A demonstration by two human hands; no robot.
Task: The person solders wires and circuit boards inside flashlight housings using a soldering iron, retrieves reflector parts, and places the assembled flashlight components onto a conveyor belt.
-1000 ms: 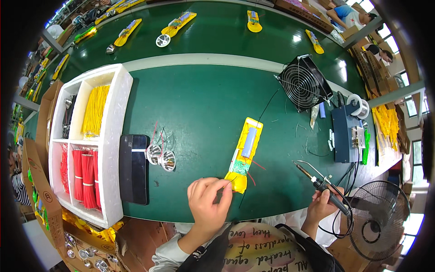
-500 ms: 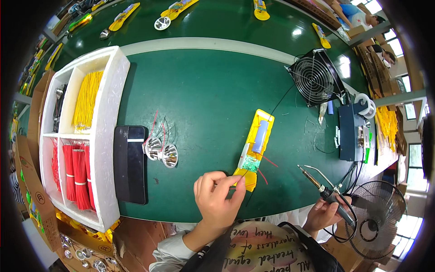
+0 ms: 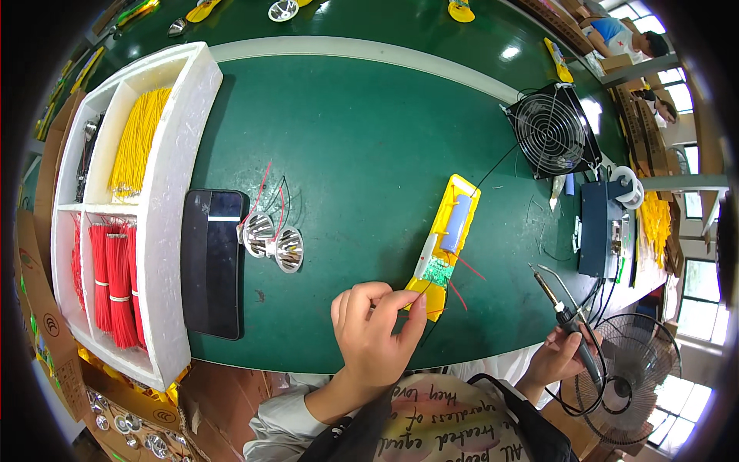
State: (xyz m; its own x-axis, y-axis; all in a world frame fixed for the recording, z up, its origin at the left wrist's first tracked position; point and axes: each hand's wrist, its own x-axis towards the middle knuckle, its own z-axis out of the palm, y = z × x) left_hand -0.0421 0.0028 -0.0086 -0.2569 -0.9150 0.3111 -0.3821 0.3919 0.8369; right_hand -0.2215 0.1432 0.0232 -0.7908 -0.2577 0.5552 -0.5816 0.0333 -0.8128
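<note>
A yellow flashlight housing half (image 3: 428, 296) lies at a slant on the green table. Inside it are a blue cylindrical battery (image 3: 457, 223) and a small green circuit board (image 3: 439, 270). Red wires (image 3: 471, 267) stick out to the right of the board. My left hand (image 3: 377, 331) is at the housing's near end, thumb and forefinger pinched on a thin dark wire (image 3: 424, 292) beside the board. Off to the right, my right hand (image 3: 556, 359) grips the handle of a soldering iron (image 3: 567, 317). Its tip points up and away, apart from the housing.
A white foam box (image 3: 173, 154) with bundles of yellow and red wires stands left. Beside it lie a black phone (image 3: 214, 266) and two reflectors (image 3: 289, 250) with wires. At right are a black fan (image 3: 550, 131), a blue soldering station (image 3: 600, 231), a solder spool (image 3: 627, 187) and another fan (image 3: 627, 377).
The view has shifted slightly, so the table's things sit elsewhere in the picture. My left hand still pinches the wire, and my right hand still holds the soldering iron away from the housing.
</note>
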